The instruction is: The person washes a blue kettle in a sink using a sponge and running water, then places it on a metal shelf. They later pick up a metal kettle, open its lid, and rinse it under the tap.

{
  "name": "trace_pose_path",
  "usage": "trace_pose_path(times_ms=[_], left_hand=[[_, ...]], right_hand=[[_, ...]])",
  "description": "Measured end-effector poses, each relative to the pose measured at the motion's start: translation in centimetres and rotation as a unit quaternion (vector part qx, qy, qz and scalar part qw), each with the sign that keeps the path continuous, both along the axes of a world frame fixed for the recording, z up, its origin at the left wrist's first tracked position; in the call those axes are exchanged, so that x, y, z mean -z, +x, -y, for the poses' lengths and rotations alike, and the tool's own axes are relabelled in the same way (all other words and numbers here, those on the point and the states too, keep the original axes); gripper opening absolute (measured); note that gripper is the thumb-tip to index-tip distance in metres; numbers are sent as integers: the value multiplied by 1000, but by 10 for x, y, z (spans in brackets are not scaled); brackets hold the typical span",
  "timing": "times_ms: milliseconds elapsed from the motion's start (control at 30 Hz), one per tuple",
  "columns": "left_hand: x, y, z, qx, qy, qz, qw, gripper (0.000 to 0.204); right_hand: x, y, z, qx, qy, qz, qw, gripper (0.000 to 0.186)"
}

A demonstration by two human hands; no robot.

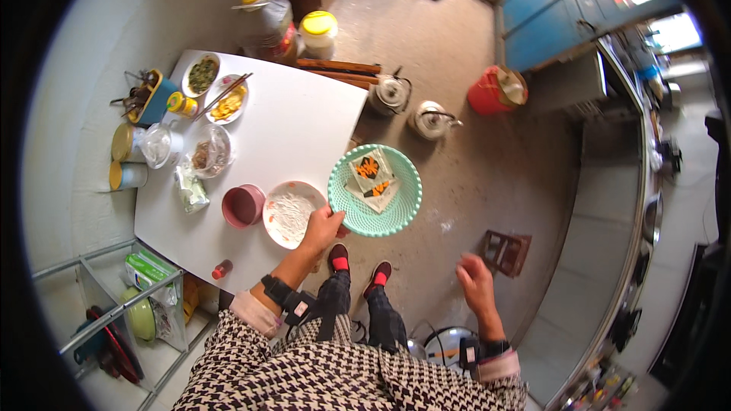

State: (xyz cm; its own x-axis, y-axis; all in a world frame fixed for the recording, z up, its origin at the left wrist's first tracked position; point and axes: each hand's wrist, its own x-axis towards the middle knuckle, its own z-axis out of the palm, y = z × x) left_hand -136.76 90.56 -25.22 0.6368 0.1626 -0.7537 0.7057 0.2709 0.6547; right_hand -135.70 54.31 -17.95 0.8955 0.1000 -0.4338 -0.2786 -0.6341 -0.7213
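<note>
My left hand (324,230) grips the near rim of a mint-green woven plastic basket (412,202), its thumb over the edge. Two clear packets with orange and black print, one packet (368,167) overlapping the other packet (383,196), lie inside. The basket is held out past the table's right edge, above the floor. Just left of that hand, a white bowl (272,230) of white flour-like powder stands on the table, beside a pink cup (244,206). My right hand (477,283) hangs in the air to the right, fingers curled in and slightly blurred, with nothing visible in them.
The white table (297,122) also carries dishes of food (202,74), chopsticks (221,97), bagged food and jars. Two kettles (432,119), a red bucket (487,93) and a brown stool (507,252) stand on the floor. A long counter (626,205) runs along the right.
</note>
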Motion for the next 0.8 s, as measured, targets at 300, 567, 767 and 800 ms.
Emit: trace_pose_path(times_ms=[300, 567, 767, 800], left_hand=[[-84, -41, 97, 116, -58, 128, 983, 14], [-100, -56, 148, 159, -53, 115, 979, 18], [-103, -60, 173, 124, -71, 86, 986, 21], [-102, -61, 176, 136, -63, 86, 985, 22]], right_hand=[[-63, 42, -64, -135, -177, 228, 948, 40], [-47, 23, -27, -63, -171, 228, 957, 52], [-39, 18, 7, -55, -119, 178, 975, 49], [-38, 18, 12, -51, -109, 182, 976, 49]])
